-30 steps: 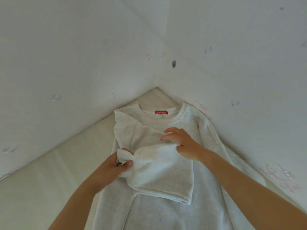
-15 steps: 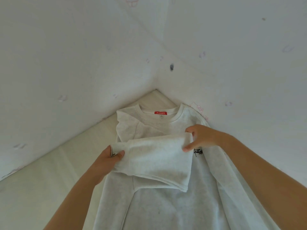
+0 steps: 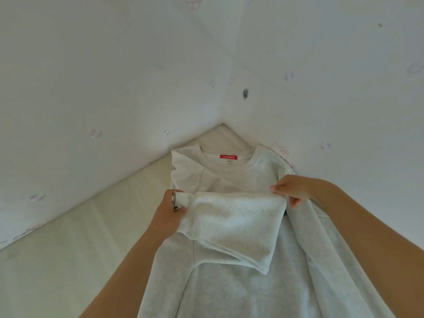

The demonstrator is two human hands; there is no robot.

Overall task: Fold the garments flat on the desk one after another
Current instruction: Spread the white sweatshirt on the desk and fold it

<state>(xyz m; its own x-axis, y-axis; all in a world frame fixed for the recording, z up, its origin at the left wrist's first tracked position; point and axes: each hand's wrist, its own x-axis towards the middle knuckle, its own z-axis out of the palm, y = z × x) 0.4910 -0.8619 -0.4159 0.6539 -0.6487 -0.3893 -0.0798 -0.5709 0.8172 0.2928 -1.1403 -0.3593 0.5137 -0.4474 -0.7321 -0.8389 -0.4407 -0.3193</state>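
A pale grey sweatshirt (image 3: 238,290) lies face up on the light desk (image 3: 68,260), its collar with a red label (image 3: 228,156) pointing into the wall corner. Its left sleeve (image 3: 234,223) is folded across the chest and held slightly raised. My left hand (image 3: 168,214) grips the ribbed cuff at the sleeve's left end. My right hand (image 3: 290,189) pinches the sleeve's fold at its right end, over the chest. A small dark print shows just under that fold.
Two white walls with faint pink prints meet in a corner (image 3: 222,124) right behind the collar. The sweatshirt's right side runs along the right wall. Bare desk surface stretches to the left of the garment.
Both hands have moved apart, stretching the folded sleeve wider across the chest. My right hand went from pressing the sleeve's middle to pinching its right end; the cuff moved left.
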